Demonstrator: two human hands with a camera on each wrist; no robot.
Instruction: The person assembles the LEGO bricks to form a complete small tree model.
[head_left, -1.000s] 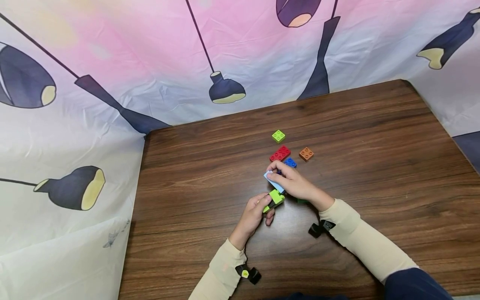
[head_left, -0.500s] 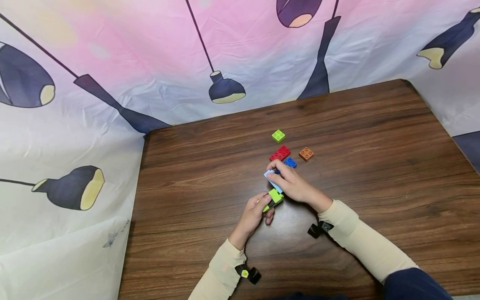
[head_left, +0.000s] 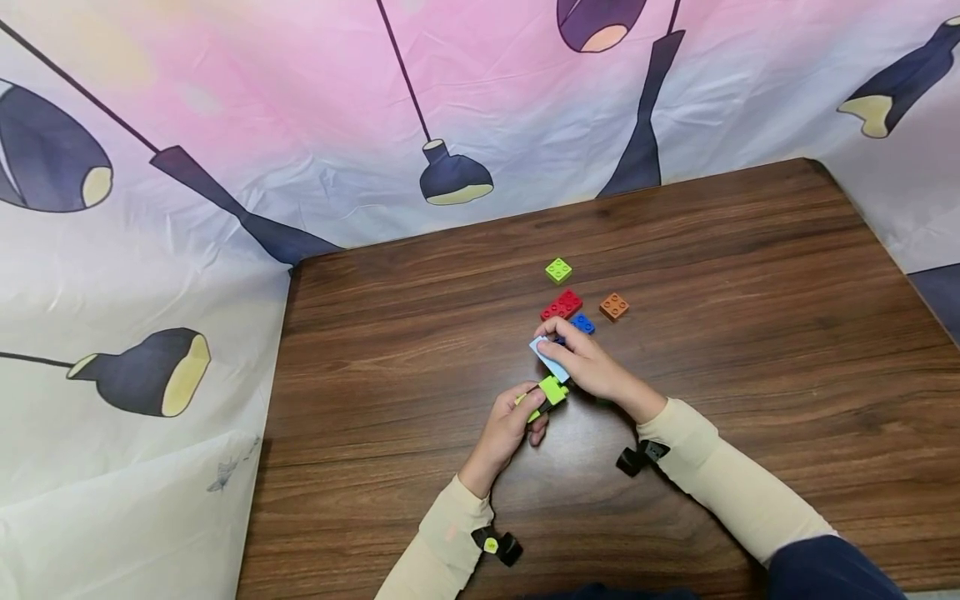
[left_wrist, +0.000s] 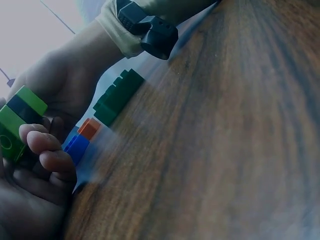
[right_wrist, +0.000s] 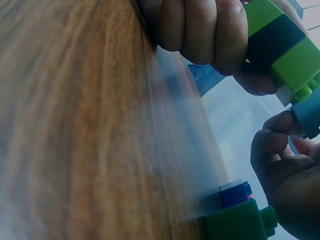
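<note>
In the head view, the left hand (head_left: 504, 427) grips a lime-and-black stack (head_left: 554, 391), coming in from its 8 o'clock. At the stack's 12 o'clock, the right hand (head_left: 594, 363) pinches a light blue brick (head_left: 554, 361), its end close against the stack's studs; whether the two are joined I cannot tell. Around the light blue brick, a red brick (head_left: 561, 306) lies at 12 o'clock with a small lime brick (head_left: 558, 270) farther out, a blue brick (head_left: 582, 324) between 1 and 2, and an orange brick (head_left: 614, 307) near 2. A dark green brick (left_wrist: 118, 98), mostly hidden by the right hand at about 4 o'clock, shows plainly in the left wrist view, resting on the wooden table (head_left: 405, 400).
</note>
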